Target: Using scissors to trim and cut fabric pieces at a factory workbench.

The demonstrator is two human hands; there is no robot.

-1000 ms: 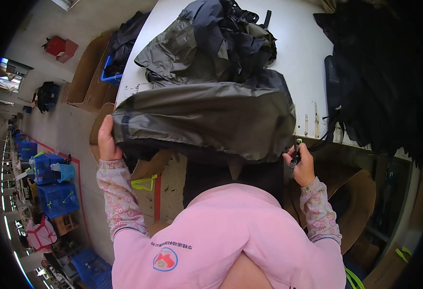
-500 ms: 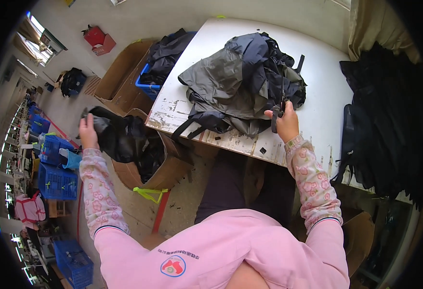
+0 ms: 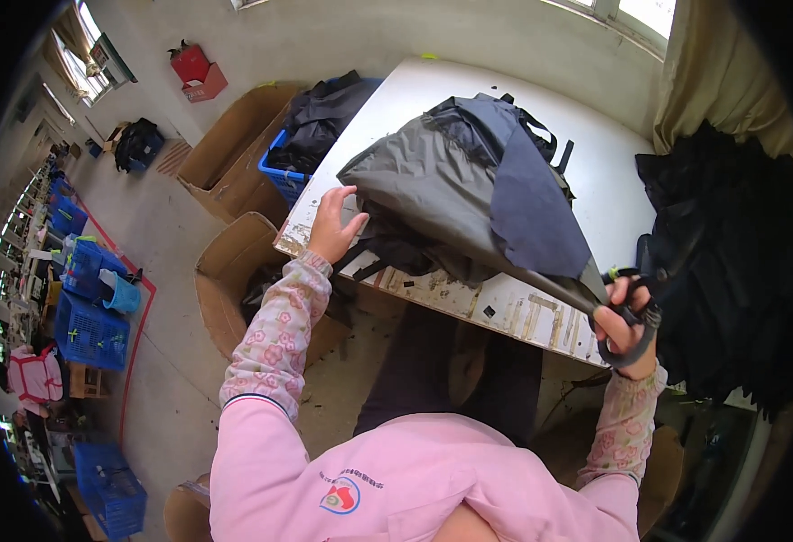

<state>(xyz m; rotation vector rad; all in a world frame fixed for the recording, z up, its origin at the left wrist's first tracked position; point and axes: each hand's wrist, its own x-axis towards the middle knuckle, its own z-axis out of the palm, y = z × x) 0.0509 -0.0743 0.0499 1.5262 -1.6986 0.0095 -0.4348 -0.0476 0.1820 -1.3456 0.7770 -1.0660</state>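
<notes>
A grey and black fabric bag, apparently a backpack (image 3: 442, 190), lies on the white table (image 3: 604, 144). Its cloth is drawn out toward the right front corner, where my right hand (image 3: 627, 325) grips the edge. Dark-handled scissors (image 3: 615, 354) are in that same hand, the loops around the fingers. At the table's left edge, my left hand (image 3: 333, 226) is open, thumb and fingers apart, close to the bag's left corner. Dark straps (image 3: 369, 262) trail beneath the bag near the front edge.
Left of the table stand an open carton (image 3: 225, 280) with dark material inside, a larger carton (image 3: 234, 144) and a blue crate (image 3: 284, 176) of black fabric. Black pieces (image 3: 726, 271) hang thickly at the right. More blue baskets (image 3: 89, 334) line the far left.
My left hand has let go of dark fabric over the carton and come right to the table. My right hand has moved right and nearer, stretching the bag's cloth along.
</notes>
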